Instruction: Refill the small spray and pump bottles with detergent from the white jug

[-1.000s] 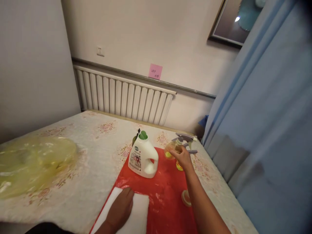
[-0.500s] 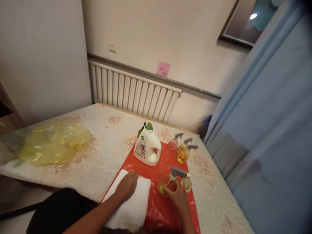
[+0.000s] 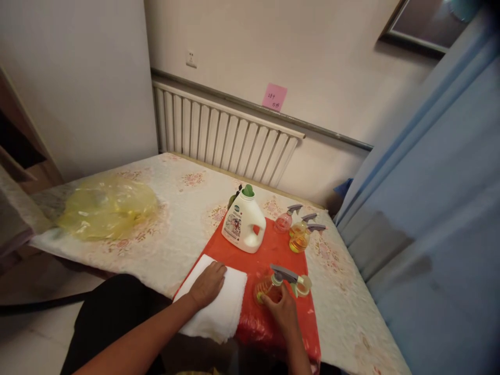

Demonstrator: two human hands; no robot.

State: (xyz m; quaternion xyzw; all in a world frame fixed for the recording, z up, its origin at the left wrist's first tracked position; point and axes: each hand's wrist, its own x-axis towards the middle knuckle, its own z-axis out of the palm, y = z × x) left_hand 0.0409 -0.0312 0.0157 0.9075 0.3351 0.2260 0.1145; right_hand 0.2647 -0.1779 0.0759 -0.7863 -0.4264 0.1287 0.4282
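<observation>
Red sheeting on the counter lay under a spray bottle, yellow low inside, which the fingers of the right hand grasped. The left hand rested on a towel, its fingers curled; whether they gripped it could not be told. Near the far edge stood a pink bottle, a yellow bottle and an orange bottle. The white jug, green at its mouth, stood upright, contents hidden.

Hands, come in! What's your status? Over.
Left hand resting on white towel. Right hand gripping spray bottle. White handled jug behind, seemingly not blocking. Over.
</observation>
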